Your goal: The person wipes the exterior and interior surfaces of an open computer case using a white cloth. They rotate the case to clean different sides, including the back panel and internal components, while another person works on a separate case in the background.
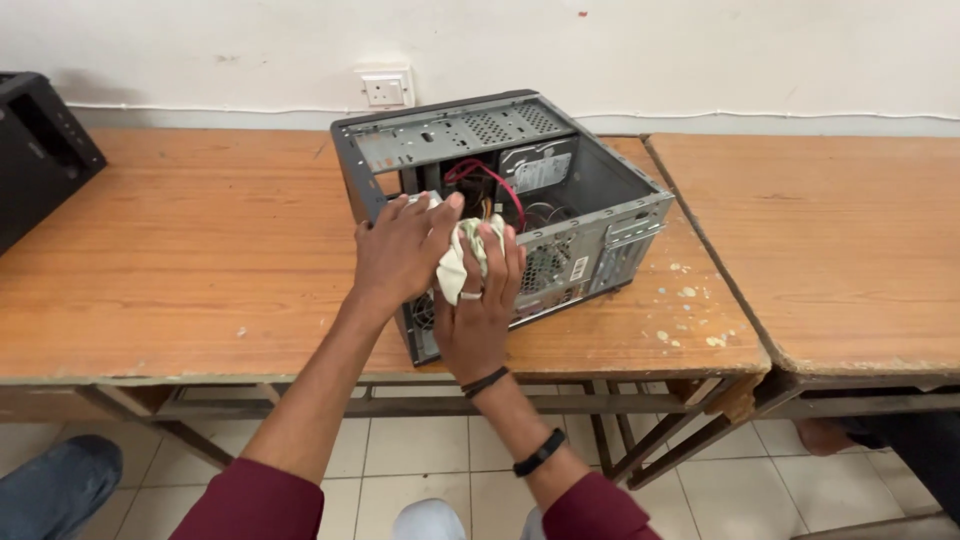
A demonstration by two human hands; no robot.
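Cloth (pixel 456 268) is bunching between my two hands at the near edge of the open computer case (pixel 520 190) on the counter (pixel 200 250). Right hand (pixel 478 310) is clutching it, left hand (pixel 400 250) is pressing beside; I'm keeping strokes gentle, clear of the red wires (pixel 485 178) just beyond.

1. Head view: single camera, worn high, looking forward and down over the worn orange-brown wooden table (pixel 200 260) towards the white plastered wall (pixel 650 50).
2. Range: close; forearms enter from bottom edge.
3. Shared coverage: none, single view.
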